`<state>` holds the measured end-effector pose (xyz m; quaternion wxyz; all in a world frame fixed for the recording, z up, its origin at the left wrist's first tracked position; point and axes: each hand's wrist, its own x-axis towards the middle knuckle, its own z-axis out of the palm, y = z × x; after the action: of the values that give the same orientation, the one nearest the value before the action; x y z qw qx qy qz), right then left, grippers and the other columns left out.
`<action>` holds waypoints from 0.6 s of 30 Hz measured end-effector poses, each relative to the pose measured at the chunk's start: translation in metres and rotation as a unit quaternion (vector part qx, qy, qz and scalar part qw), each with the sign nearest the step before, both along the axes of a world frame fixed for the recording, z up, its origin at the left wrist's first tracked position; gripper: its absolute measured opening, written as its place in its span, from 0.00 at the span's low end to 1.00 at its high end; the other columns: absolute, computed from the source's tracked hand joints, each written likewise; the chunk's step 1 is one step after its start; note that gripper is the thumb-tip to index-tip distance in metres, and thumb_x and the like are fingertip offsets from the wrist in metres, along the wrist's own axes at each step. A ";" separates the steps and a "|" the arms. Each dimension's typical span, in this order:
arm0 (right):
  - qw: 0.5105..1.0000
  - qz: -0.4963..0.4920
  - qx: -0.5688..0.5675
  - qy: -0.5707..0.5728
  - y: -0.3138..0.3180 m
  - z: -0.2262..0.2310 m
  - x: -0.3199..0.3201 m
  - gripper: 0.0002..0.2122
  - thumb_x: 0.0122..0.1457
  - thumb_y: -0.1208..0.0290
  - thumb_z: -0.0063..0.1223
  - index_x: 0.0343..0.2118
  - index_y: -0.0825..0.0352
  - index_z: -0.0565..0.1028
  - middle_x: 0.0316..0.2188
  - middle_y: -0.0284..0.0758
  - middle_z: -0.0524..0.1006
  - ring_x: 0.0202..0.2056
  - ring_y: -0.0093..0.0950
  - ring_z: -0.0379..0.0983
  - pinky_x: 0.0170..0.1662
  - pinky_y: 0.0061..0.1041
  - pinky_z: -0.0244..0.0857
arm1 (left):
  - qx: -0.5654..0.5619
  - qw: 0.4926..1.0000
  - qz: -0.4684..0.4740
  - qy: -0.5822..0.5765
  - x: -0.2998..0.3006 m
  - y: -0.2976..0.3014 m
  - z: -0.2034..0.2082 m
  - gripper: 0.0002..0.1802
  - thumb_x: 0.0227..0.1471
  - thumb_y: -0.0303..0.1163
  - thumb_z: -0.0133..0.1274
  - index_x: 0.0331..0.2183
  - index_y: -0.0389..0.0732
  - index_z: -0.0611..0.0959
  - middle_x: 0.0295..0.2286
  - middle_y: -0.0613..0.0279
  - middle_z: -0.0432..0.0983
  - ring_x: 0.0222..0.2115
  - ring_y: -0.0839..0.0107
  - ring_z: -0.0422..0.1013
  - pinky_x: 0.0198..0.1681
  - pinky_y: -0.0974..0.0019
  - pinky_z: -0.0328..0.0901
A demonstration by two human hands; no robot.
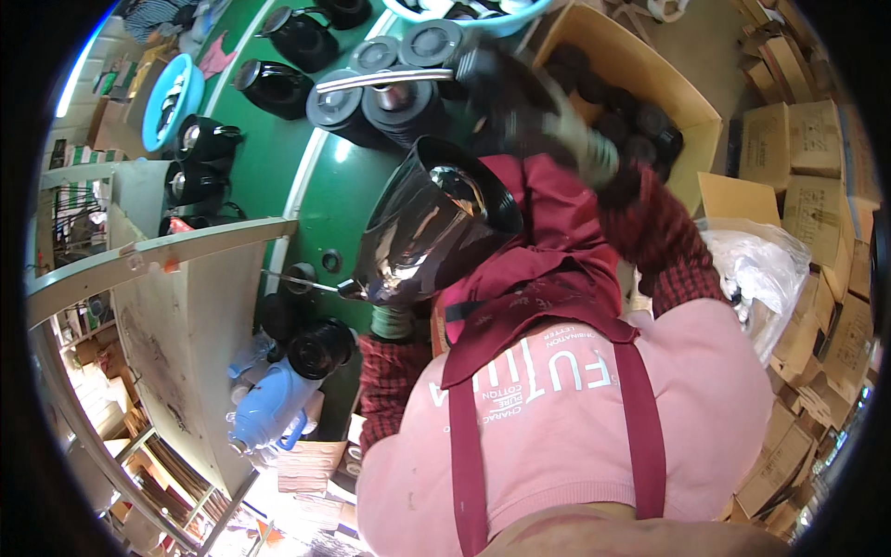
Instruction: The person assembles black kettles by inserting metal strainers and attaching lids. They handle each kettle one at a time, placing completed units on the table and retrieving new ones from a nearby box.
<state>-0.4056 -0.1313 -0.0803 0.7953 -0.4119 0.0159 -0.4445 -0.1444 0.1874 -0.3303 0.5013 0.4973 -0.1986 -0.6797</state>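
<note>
A black jug is tilting against the left hand near frame centre; the right hand, blurred, is hovering beside a metal bar, upper centre. I cannot tell either hand's finger state.

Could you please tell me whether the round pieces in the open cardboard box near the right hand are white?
No, the round pieces in the open cardboard box near the right hand look dark, nearly black.

Green worktop, cardboard boxes stacked right, pale frame left
</note>
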 end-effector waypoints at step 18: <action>0.974 -0.054 -0.148 0.163 0.110 0.006 -0.091 0.43 0.64 0.53 0.57 0.74 0.66 0.47 0.74 0.40 0.48 0.75 0.35 0.39 0.73 0.35 0.35 | -0.186 0.897 -0.061 -0.398 0.012 -0.043 0.063 0.28 0.57 0.41 0.61 0.56 0.41 0.76 0.52 0.56 0.75 0.50 0.60 0.73 0.56 0.57 0.67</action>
<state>-0.4965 -0.0215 -0.0747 0.6868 -0.5905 0.1016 -0.4114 -0.1321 0.1441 -0.2670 0.4217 0.6108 -0.5338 -0.4052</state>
